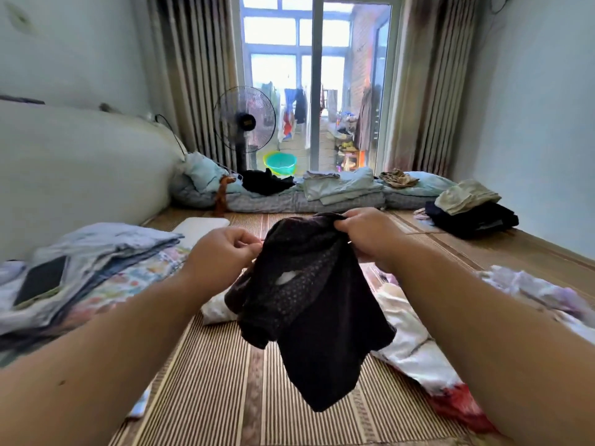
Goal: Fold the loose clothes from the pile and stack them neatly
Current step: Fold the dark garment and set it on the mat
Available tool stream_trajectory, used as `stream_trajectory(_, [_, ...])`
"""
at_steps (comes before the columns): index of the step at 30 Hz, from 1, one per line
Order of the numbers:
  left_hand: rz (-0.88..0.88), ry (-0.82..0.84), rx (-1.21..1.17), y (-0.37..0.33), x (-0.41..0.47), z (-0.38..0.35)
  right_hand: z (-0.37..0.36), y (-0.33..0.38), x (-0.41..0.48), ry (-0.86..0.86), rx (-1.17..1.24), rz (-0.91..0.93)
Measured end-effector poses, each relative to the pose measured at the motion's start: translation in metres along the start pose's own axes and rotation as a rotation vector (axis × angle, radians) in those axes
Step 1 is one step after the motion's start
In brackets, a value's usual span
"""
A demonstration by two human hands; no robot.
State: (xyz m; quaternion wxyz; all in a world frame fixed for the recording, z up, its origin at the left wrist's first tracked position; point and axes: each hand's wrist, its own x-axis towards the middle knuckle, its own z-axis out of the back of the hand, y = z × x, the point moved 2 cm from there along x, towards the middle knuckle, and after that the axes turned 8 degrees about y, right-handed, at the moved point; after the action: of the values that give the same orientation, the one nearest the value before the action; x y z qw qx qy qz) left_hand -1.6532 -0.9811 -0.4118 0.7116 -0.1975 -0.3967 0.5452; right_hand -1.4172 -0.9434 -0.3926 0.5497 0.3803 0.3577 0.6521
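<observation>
A dark, dotted garment hangs in the air over the striped bamboo mat. My left hand pinches its left upper edge. Its top at the right is gripped by my right hand, fingers curled over the cloth. Below and behind the garment lies a loose white cloth with red print. More loose pale clothes lie at the right. A folded stack of light fabrics sits at the left, and a folded dark stack topped by a beige piece sits at the far right.
A dark phone lies on the left stack. Folded bedding and pillows line the mat's far end. A standing fan and green basin stand before the glass door. A white padded headboard borders the left.
</observation>
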Motion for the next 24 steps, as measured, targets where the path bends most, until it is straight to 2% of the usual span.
stream_trajectory(2, [-0.063, 0.003, -0.047, 0.005, -0.012, 0.004, -0.014, -0.003, 0.006, -0.002, 0.202, -0.061])
stream_trajectory(5, [-0.069, 0.321, -0.23, 0.017, -0.036, -0.011, -0.031, -0.008, 0.013, 0.002, 0.479, -0.158])
stream_trajectory(8, [0.014, 0.432, -0.084, 0.028, -0.054, -0.051, -0.037, -0.013, 0.018, -0.035, 0.57, -0.181])
stream_trajectory(12, [0.167, 0.328, -0.069, 0.029, -0.056, -0.12, -0.033, -0.021, 0.015, -0.088, 0.586, -0.2])
stream_trajectory(15, [0.235, 0.29, -0.24, 0.032, -0.045, -0.136, -0.017, -0.036, 0.011, -0.114, 0.604, -0.241])
stream_trajectory(18, [0.222, 0.482, -0.419, 0.027, -0.035, -0.125, 0.005, -0.054, 0.006, -0.112, 0.629, -0.301])
stream_trajectory(20, [0.168, 0.626, -0.397, 0.021, -0.032, -0.116, 0.014, -0.067, 0.005, -0.077, 0.6, -0.345])
stream_trajectory(24, [0.128, 0.67, -0.256, 0.0, -0.034, -0.099, 0.008, -0.081, 0.006, -0.014, 0.549, -0.384])
